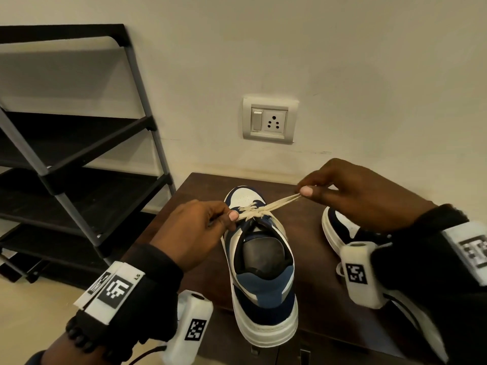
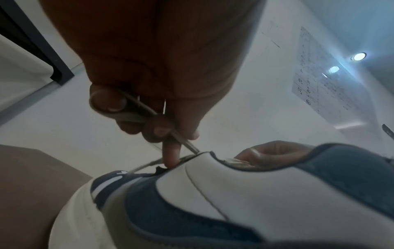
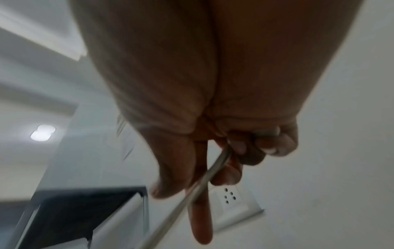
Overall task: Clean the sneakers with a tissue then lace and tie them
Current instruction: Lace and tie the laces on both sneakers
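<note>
A white and navy sneaker (image 1: 263, 280) stands on the dark wooden table (image 1: 200, 188), heel toward me. Its cream lace (image 1: 274, 204) is knotted over the tongue and stretched out to both sides. My left hand (image 1: 229, 216) pinches a lace loop just left of the knot. My right hand (image 1: 303, 191) pinches the other loop, pulled taut up and to the right. In the left wrist view the lace (image 2: 140, 107) runs round my curled fingers down to the sneaker (image 2: 213, 202). In the right wrist view the lace (image 3: 204, 176) passes through my curled fingers. A second sneaker (image 1: 340, 227) lies at the right, mostly hidden behind my right arm.
A black and grey shoe rack (image 1: 79, 154) stands to the left of the table against the wall. A wall socket with a switch (image 1: 269, 119) sits above the table's far edge. Pale floor shows at the lower left.
</note>
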`<state>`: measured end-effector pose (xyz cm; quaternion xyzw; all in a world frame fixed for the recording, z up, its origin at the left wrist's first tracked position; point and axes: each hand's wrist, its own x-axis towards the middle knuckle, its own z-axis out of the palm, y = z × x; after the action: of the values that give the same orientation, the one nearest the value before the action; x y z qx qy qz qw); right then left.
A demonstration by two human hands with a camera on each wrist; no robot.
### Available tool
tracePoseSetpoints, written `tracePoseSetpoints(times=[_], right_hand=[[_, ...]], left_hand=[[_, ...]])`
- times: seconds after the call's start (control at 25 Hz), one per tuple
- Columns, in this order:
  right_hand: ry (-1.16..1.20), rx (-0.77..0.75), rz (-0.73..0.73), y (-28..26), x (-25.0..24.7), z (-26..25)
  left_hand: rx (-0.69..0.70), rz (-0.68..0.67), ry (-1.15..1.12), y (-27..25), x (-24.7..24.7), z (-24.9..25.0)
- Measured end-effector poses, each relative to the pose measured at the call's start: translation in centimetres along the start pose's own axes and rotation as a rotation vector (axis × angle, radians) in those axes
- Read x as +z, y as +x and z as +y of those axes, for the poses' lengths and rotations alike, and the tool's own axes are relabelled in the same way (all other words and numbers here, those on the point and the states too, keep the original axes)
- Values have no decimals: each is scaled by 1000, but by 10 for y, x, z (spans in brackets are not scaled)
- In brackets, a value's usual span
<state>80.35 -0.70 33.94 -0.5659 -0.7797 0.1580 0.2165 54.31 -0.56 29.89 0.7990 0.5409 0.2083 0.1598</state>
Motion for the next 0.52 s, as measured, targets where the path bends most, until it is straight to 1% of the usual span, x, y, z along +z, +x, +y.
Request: tracePoseSetpoints(times=[0.04, 0.08, 0.12, 0.16, 0.24, 0.28, 0.36, 0.44, 0.52], right_hand=[[-129, 14, 28, 2, 4, -5], [-185, 20, 64, 4, 9, -6], [-188, 15, 119, 6, 15, -6], [-156, 13, 188, 9, 21, -3], [-2, 33, 305, 15, 36, 3], [78, 52, 325, 17, 43, 7], [167, 98, 311, 23, 56, 15], [155, 141, 278, 26, 65, 23], [91, 167, 273, 29, 69, 27]], left_hand=[[0, 1, -13, 1, -1, 1], [-5, 1, -54, 1, -1, 1], [-12, -2, -103, 1, -1, 1], [-16, -2, -137, 0, 0, 0], [-22, -1, -153, 0, 1, -2], [-28, -7, -154, 0, 2, -3], [-41, -32, -182, 0, 3, -4], [-49, -79, -225, 1, 2, -5], [-44, -120, -251, 1, 1, -6]])
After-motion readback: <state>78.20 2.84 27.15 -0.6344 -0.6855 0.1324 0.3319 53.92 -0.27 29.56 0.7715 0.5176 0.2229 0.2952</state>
